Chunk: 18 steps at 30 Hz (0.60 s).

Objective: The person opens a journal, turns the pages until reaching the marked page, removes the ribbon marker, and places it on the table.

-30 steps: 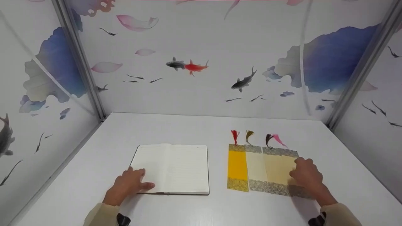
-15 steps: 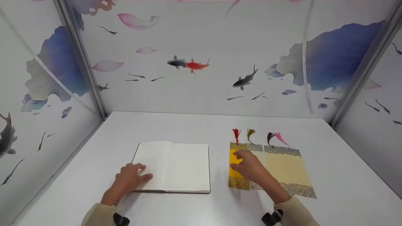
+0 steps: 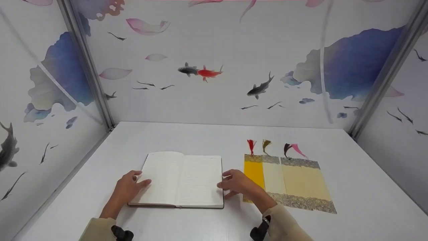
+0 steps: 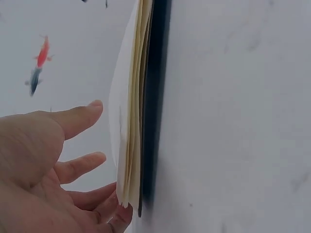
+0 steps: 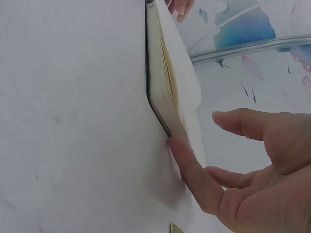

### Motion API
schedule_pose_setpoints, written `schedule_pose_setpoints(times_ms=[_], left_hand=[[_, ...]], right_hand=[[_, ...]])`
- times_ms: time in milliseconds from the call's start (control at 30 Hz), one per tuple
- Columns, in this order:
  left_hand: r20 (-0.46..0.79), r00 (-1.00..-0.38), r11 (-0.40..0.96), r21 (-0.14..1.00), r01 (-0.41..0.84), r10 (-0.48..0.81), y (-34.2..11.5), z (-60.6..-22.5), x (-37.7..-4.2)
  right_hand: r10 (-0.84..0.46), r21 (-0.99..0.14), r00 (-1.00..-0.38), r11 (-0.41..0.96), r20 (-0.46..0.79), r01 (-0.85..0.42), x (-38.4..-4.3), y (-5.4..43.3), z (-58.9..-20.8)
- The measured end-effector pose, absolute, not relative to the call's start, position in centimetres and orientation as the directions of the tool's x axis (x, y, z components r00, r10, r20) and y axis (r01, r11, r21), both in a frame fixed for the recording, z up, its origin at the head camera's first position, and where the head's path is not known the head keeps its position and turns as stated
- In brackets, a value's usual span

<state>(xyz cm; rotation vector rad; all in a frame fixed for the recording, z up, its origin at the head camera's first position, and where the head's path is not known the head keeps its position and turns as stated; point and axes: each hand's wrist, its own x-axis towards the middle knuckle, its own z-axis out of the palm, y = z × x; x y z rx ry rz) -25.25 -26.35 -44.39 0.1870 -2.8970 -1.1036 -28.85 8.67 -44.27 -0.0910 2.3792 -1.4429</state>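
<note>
An open notebook (image 3: 199,179) with blank-looking lined pages and a dark cover lies on the white table. My left hand (image 3: 124,188) is at its left edge; in the left wrist view the lower fingertips touch the page corners while the thumb stands off from the paper. At the right edge is my right hand (image 3: 240,183), one finger against the cover's edge in the right wrist view, its thumb raised apart. To the right lie a yellow bookmark (image 3: 253,170), partly behind the right forearm, a cream bookmark (image 3: 272,174) and a wider beige piece (image 3: 302,180), all with patterned ends.
Red tassel (image 3: 251,146), olive tassel (image 3: 266,146), dark tassel (image 3: 287,149) and pink tassel (image 3: 297,149) extend beyond the bookmarks' far ends. White panels (image 3: 214,100) with painted fish and petals wall in the table (image 3: 180,135) at the back and both sides.
My right hand has come left from the beige piece, across the yellow bookmark, to the notebook's right edge. My left hand has slid slightly left, off the page to the edge.
</note>
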Motion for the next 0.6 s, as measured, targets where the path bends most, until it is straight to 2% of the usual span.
schedule_pose_setpoints(times_ms=[267,600], left_hand=[[-0.017,-0.983,0.680,0.720,-0.138,-0.182,-27.23,-44.11,-25.52],[0.052,-0.981,0.642,0.762,-0.083,-0.188,-26.76,-43.93,-25.20]], right_hand=[[-0.237,-0.873,-0.940,0.476,-0.246,0.108,-29.02,7.89,-44.70],[-0.205,-0.836,-0.954,0.544,-0.221,0.077,-28.72,7.82,-44.69]])
